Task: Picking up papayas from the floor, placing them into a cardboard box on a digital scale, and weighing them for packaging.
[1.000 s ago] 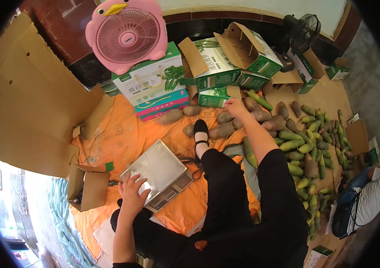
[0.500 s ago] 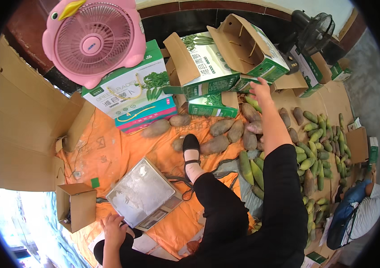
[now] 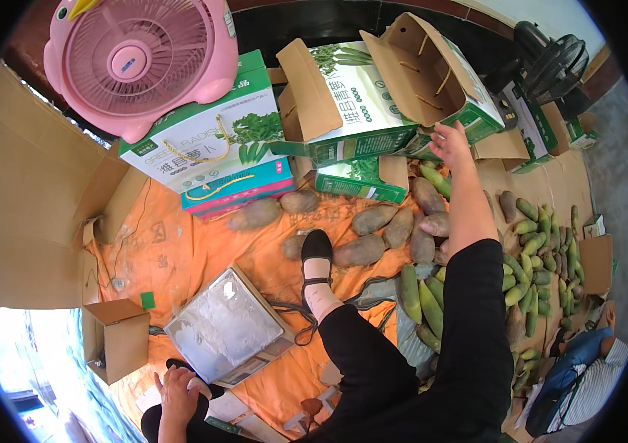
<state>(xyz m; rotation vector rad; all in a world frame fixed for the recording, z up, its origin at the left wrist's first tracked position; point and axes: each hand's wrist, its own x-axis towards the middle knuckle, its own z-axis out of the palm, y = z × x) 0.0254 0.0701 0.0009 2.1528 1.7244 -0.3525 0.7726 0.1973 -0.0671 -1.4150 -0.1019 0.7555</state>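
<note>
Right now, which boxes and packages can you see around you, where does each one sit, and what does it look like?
Green-and-white carton: far left, under the pink fan, leaf picture, cord handle.
Teal and pink flat boxes: stacked beneath that carton.
Open green-and-white carton: centre back, brown flaps up.
Tipped open carton: just beyond the right hand.
Small green box: lying by the brown roots.
Small plain brown box: near left, open.

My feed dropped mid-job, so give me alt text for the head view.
The right hand reaches out to an open green-and-white carton above brown tubers lying on an orange sheet. The left hand rests near a flat scale. A pink fan sits on stacked boxes.
</note>
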